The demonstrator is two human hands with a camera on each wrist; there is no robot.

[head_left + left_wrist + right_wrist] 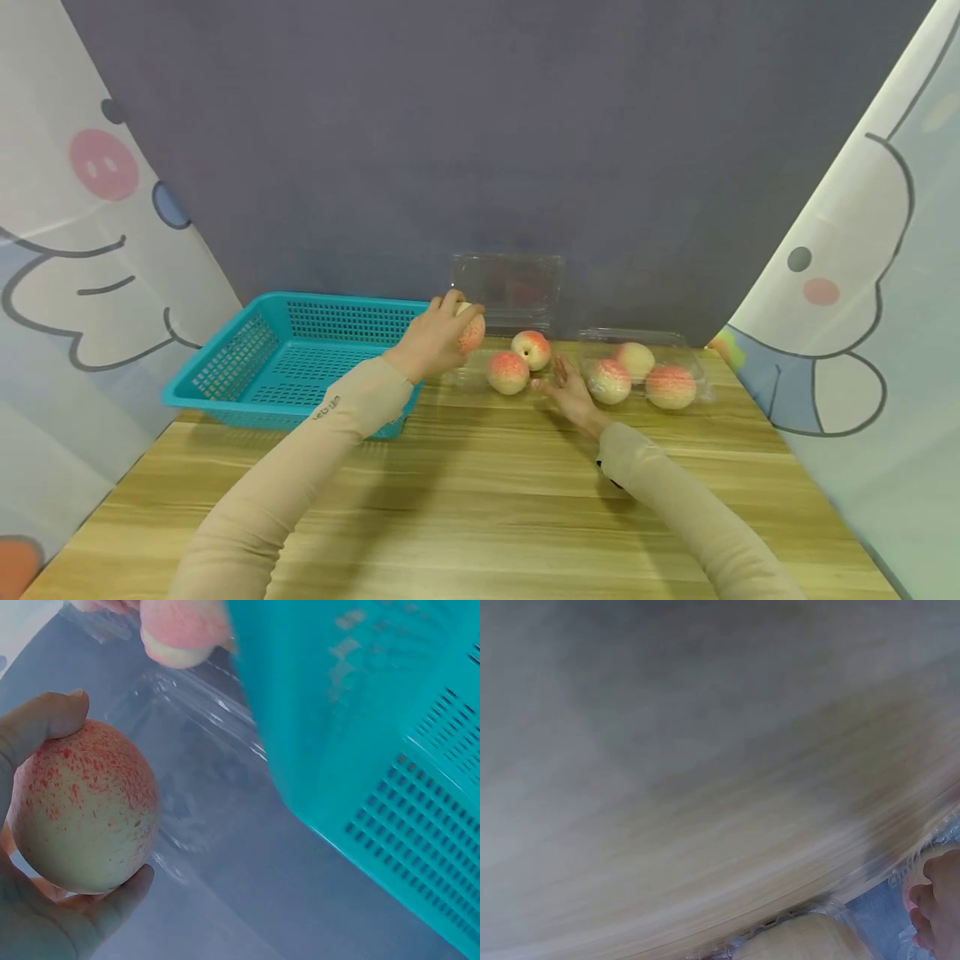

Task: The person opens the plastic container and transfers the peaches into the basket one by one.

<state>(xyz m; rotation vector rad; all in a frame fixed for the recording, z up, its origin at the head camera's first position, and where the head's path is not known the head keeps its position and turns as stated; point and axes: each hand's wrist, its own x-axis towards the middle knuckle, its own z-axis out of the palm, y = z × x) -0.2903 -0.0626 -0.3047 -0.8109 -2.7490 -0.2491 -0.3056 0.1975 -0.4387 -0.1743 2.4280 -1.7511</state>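
Observation:
My left hand (433, 340) grips a pale peach with red speckles (472, 332), held above the left part of an open clear plastic box (468, 381). In the left wrist view, thumb and fingers wrap around this peach (86, 806). Two more peaches, a front one (508, 372) and a rear one (532, 350), sit in the box, whose raised lid (506, 283) leans back toward the wall. By the right side of that box is my right hand (576, 402), its fingers extended and holding nothing; whether it touches the box I cannot tell.
A turquoise perforated basket (255, 410) stands at the left, close to my left forearm. On the right, another clear box (686, 340) contains three peaches. Behind everything rises a dark grey panel (495, 125), and a wood-grain table (480, 508) lies beneath.

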